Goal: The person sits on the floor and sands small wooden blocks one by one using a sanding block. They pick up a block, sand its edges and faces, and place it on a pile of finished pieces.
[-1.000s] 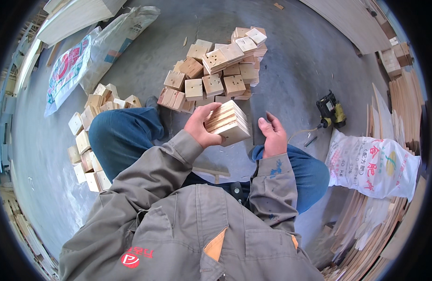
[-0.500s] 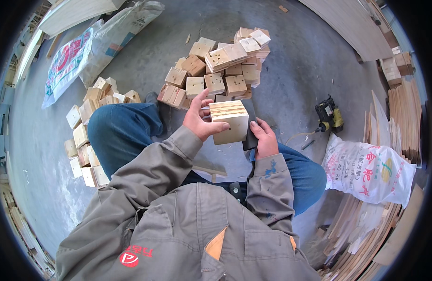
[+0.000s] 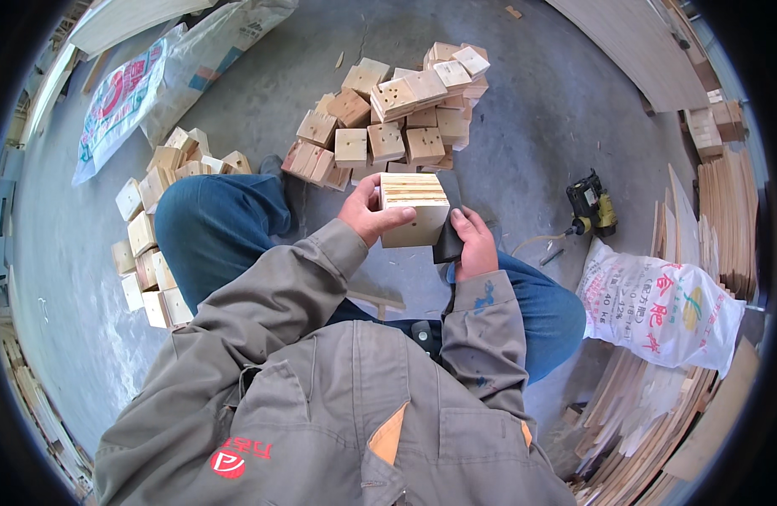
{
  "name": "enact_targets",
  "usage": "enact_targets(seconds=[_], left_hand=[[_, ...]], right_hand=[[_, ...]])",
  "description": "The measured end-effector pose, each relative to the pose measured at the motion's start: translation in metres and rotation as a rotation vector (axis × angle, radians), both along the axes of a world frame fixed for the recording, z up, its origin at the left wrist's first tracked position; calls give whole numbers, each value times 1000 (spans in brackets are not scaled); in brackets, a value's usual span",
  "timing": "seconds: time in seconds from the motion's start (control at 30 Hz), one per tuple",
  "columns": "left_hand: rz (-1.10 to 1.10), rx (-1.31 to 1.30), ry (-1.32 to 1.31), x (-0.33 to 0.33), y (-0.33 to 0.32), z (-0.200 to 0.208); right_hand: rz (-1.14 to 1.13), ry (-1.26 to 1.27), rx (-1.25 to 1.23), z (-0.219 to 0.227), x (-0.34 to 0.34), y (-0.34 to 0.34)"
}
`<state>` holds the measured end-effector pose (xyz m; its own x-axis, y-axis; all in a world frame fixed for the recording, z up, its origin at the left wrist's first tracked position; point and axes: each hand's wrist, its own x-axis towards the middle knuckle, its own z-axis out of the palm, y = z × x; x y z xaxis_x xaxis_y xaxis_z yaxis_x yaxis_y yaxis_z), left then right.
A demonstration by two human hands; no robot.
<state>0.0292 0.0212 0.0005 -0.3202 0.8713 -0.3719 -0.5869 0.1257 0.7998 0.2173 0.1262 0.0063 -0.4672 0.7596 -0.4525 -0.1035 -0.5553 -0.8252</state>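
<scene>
Between my knees, my left hand (image 3: 371,211) grips a plywood block (image 3: 412,228), thumb across its near face and fingers round its left side. The block's layered edge faces up, and a small dark spot marks its near face. My right hand (image 3: 474,243) is closed on a flat dark grey piece (image 3: 448,240), perhaps sandpaper, held against the block's right side. Part of that piece is hidden behind the block and my fingers. Just beyond my hands rises a heap of similar wooden blocks (image 3: 351,147), several with dark holes or spots.
More blocks (image 3: 141,232) lie beside my left knee. A black and yellow power tool (image 3: 592,205) with a hose rests on the floor at right, near a white printed sack (image 3: 662,305) on stacked wooden strips (image 3: 658,422). Another plastic sack (image 3: 123,105) lies far left.
My left hand's fingers, raised and spread before, have closed round the block's left side. The block has tilted slightly; the right hand keeps the dark piece at its side.
</scene>
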Motion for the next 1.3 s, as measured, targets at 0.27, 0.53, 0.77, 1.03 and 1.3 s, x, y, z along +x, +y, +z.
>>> enact_targets(seconds=[0.27, 0.53, 0.77, 1.03, 1.3], left_hand=[[-33, 139, 219, 6, 3, -18], [-117, -198, 729, 0, 0, -4], [-118, -124, 1254, 4, -8, -10], [-104, -55, 1418, 9, -11, -18], [-177, 82, 1529, 8, -11, -22]], right_hand=[[-43, -2, 20, 1, 0, 2], [-124, 130, 71, 7, 12, 12], [-157, -66, 229, -1, 7, 14], [2, -248, 362, 5, 7, 9], [127, -607, 654, -17, 24, 20]])
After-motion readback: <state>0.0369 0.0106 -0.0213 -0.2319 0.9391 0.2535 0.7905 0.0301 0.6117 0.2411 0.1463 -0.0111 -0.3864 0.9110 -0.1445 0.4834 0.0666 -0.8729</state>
